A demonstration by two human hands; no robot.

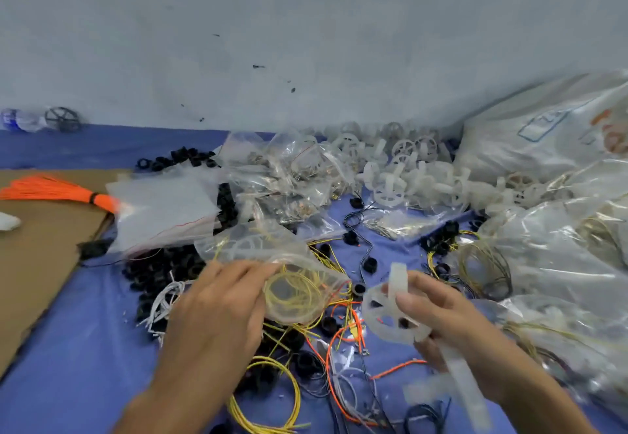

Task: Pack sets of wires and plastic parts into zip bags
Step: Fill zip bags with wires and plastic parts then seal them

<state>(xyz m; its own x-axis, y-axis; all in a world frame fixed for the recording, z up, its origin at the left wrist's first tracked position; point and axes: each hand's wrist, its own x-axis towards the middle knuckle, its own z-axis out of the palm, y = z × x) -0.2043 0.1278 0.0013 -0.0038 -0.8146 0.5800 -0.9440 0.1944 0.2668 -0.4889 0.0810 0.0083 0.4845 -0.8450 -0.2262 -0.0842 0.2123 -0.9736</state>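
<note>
at lower centre of the frame, the left hand (217,307) pinches a clear zip bag (258,246) holding a yellow wire coil (294,292), while the right hand (455,321) grips a white plastic wheel (387,314) just beside it, which likely slides in best with the bag mouth held wide.

White plastic strip (463,381) lower end motion-blurred; large bags (550,134) cut off at right edge.
</note>
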